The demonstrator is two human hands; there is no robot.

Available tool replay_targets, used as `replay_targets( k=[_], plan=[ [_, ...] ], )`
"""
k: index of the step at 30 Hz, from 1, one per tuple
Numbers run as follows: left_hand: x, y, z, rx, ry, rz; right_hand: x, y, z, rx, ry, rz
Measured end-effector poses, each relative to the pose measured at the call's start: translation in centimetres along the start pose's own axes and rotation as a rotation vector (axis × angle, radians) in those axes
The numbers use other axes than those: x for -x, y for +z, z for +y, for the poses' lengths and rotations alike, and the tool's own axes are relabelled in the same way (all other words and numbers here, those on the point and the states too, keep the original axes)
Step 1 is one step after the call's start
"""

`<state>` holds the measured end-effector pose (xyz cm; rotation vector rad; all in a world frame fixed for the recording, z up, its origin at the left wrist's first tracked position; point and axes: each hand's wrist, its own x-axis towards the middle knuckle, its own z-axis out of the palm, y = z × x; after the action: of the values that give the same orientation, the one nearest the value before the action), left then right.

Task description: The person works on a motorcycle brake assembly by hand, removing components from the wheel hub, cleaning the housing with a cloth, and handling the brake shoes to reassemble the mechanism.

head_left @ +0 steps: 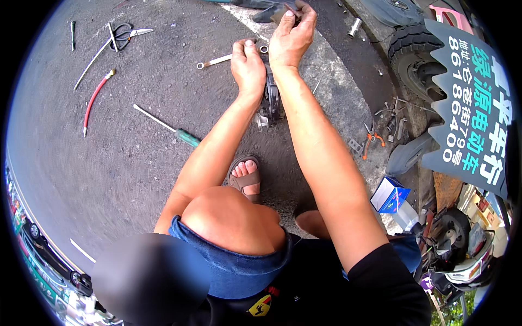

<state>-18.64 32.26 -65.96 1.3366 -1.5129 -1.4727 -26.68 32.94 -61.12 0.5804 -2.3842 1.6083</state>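
My left hand (249,73) is closed around the middle of a double-ended ring wrench (217,60), whose two ring ends show on either side of the fist. Below the wrist, between my forearms, stands a narrow black part with a metal lower end (270,100); its upper portion is hidden by my hands. Farther off, at the top edge, my right hand (292,41) has its thumb and fingers pinched on a small dark brownish piece (294,12), too covered to name. Dark grime marks the fingertips.
Leftward on the asphalt lie scissors (125,36), a red hose (96,101) and a green-handled screwdriver (186,136). To the right are a metal socket (354,27), orange-handled pliers (372,142), a tyre (416,57), a blue-and-white box (389,196) and a grey sign (473,108).
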Motion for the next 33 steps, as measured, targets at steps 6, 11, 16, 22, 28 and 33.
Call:
replay_targets(
  k=[6, 11, 16, 22, 28, 33],
  plan=[
    [-0.7, 0.0, 0.1, 0.101, -0.064, -0.059, -0.7, 1.5, 1.3, -0.102, 0.118, 0.050],
    [-0.3, -0.9, -0.1, 0.047, -0.026, -0.060, -1.5, 2.5, 1.9, -0.199, 0.198, -0.026],
    [1.7, -2.5, -1.6, 0.221, -0.071, -0.143, -2.0, -3.7, 5.7, -0.386, 0.624, -0.542],
    [3.5, -2.6, -0.3, 0.194, 0.073, -0.308, 5.6, -15.0, -0.5, -0.394, 1.048, -0.739],
    [6.3, -5.9, 0.0, 0.016, 0.056, -0.376, 11.7, -16.1, 0.1, -0.178, 0.869, -0.744],
    [10.2, -9.6, -1.0, 0.083, -0.069, -0.269, 15.1, -16.0, -1.9, -0.073, 0.827, -0.762]
  ],
)
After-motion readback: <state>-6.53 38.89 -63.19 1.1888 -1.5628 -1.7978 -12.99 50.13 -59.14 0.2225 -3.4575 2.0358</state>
